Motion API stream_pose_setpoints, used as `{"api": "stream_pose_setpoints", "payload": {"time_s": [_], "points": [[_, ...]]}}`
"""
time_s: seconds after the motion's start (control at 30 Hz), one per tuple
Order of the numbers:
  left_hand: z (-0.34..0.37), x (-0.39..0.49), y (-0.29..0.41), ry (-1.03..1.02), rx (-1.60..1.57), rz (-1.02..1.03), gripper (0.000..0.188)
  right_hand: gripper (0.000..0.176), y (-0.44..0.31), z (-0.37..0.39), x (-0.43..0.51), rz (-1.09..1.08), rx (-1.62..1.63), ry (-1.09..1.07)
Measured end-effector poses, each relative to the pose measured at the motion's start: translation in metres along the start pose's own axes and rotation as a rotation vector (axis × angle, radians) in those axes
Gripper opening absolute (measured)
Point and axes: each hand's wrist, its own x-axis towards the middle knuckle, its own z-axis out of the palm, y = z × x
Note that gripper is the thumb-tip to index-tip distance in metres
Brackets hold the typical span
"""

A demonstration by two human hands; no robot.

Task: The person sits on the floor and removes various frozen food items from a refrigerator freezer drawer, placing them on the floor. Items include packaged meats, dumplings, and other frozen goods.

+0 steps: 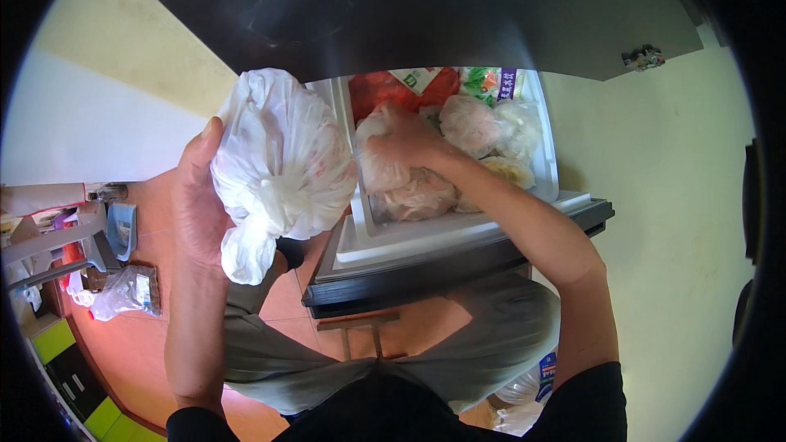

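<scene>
My left hand (pixel 199 196) holds up a knotted white plastic bag (pixel 282 153) at the left of the drawer, its knot and loose tail towards me. Pinkish contents show faintly through the film. Inside the pulled-out white freezer drawer (pixel 362 218), my right hand (pixel 411 138), slightly blurred, grips a translucent plastic bag (pixel 387 166); some fingertips are hidden. Below it lies another wrapped bundle (pixel 424 193). Further right are a bag with pale pink contents (pixel 470 123), a clear bag (pixel 519 129) and a bag with yellowish contents (pixel 509 172).
A red bag (pixel 374 92) and a printed food packet (pixel 485 83) lie at the drawer's back. The dark fridge door panel (pixel 399 12) overhangs it. A pale wall (pixel 651 196) stands close on the right. On the tiled floor at left rests a plastic bag (pixel 126 291).
</scene>
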Motion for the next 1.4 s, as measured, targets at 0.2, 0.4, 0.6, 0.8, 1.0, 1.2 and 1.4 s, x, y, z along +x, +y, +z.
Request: {"api": "stream_pose_setpoints", "payload": {"time_s": [0.2,0.4,0.6,0.8,1.0,1.2,1.4], "points": [[0.009,-0.002,0.000,0.057,0.018,0.041,0.052,0.060,0.038,-0.026,0.007,0.251,0.824,-0.056],[0.017,-0.007,0.003,0.085,-0.008,-0.002,0.054,0.055,0.068,-0.088,-0.040,0.136,1.250,-0.125],[0.022,-0.008,-0.001,0.126,0.039,-0.019,0.055,0.075,0.078,-0.128,-0.105,-0.059,1.197,-0.141],[0.013,-0.006,0.003,0.063,0.055,-0.056,0.054,0.082,0.074,-0.149,-0.135,-0.078,0.821,0.035],[0.004,-0.002,0.006,0.148,0.139,-0.060,0.054,0.072,0.080,-0.164,-0.144,-0.101,0.231,0.006],[0.005,-0.002,0.008,0.169,0.184,-0.084,0.053,0.056,0.090,-0.177,-0.136,-0.027,0.198,-0.060],[0.004,-0.006,-0.002,0.195,0.375,-0.149,0.053,0.049,0.104,-0.188,-0.130,0.048,0.126,0.054]]}}
